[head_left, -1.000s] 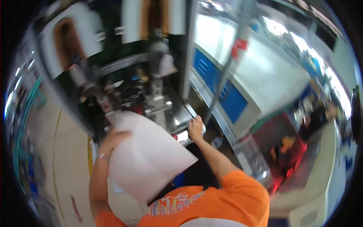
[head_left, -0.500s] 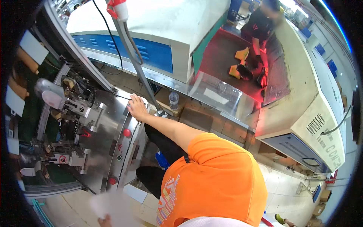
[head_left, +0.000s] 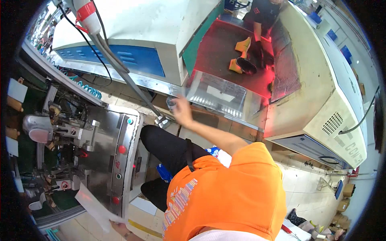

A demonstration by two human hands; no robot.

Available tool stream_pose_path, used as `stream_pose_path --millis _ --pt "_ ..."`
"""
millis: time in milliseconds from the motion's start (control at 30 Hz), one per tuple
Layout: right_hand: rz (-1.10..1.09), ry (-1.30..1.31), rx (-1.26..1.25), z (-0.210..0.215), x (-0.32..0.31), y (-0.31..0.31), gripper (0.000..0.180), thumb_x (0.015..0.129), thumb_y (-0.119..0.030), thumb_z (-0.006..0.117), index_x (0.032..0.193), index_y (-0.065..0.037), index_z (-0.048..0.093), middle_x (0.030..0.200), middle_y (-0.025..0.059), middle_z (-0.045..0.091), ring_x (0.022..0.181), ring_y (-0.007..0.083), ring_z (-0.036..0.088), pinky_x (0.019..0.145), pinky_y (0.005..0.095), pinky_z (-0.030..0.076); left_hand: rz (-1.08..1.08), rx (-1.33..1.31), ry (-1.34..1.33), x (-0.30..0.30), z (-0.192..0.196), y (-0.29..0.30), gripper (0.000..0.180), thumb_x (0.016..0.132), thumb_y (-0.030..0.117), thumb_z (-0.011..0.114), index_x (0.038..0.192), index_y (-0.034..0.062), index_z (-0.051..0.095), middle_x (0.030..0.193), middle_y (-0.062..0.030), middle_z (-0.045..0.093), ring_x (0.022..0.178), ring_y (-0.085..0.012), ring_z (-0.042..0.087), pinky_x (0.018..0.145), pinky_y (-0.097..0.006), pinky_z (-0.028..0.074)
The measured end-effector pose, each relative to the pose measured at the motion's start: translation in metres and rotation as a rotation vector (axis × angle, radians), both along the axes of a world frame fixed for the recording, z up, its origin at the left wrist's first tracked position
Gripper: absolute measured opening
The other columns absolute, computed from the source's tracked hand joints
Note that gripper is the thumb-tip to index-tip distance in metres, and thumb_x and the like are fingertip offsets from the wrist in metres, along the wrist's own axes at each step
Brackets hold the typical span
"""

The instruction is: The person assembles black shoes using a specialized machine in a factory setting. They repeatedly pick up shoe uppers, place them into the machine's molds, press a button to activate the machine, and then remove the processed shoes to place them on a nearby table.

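1. Our right hand [head_left: 183,111] is stretched out in front of us, over the ledge between the two machines. It is blurred, so we cannot tell how far its fingers are spread.
2. A small clear cup [head_left: 171,103] stands just beside that hand, on its left side. It looks upright, long axis vertical and mouth up. We cannot tell whether the hand touches it.
3. Our left hand [head_left: 118,227] is low at the bottom edge. Its fingers are closed on the lower corner of a white sheet [head_left: 94,207].
4. The sheet's long axis runs diagonally, from the hand up and to the left, and its far end lies over the edge of the steel machine [head_left: 105,156] with red and green buttons.
5. Beyond the cup, a slanted clear guard [head_left: 219,94] fronts a bed lit red.
6. Another person [head_left: 261,18] works at the far side of that bed, near yellow shoe parts [head_left: 241,54].
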State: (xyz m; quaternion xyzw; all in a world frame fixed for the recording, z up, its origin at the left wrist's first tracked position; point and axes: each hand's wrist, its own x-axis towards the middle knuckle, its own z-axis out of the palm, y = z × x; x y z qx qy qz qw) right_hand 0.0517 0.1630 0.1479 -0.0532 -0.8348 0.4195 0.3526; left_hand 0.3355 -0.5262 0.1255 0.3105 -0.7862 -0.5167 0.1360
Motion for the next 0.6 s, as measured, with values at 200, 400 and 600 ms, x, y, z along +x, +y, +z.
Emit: stream_pose_path --millis 200,400,600 --pt "-0.656 -0.04 -0.323 -0.03 0.022 0.231 0.03 0.067 0.002 0.051 0.096 -0.003 0.056 0.093 0.0112 0.056 0.094 0.0238 0.052 0.086 0.033 0.04 0.217 1.049 0.341 -0.09 0.05 0.105 0.043 0.086 0.025 0.052 0.119 -0.0011 0.042 0.117 -0.0164 0.048 0.108 -0.0288 0.045 0.089 -0.039 0.042" --pt "-0.48 0.169 -1.485 0.001 0.01 0.358 0.051 0.082 -0.016 0.05 0.13 -0.015 0.036 0.132 0.0113 0.036 0.123 0.0264 0.032 0.101 0.0436 0.023 0.337 1.23 0.101 -0.095 0.073 0.138 0.046 0.081 0.031 0.06 0.11 -0.0011 0.046 0.112 -0.015 0.05 0.102 -0.0244 0.047 0.086 -0.039 0.043" --pt "-0.392 0.309 -1.667 -0.003 -0.006 0.425 0.068 0.082 -0.03 0.052 0.138 -0.015 0.016 0.143 0.0155 0.007 0.133 0.0295 0.01 0.105 0.0461 0.013 0.221 1.261 -0.034 -0.103 0.079 0.16 0.049 0.076 0.037 0.066 0.104 -0.0003 0.049 0.102 -0.0095 0.057 0.095 -0.0188 0.054 0.084 -0.037 0.043"
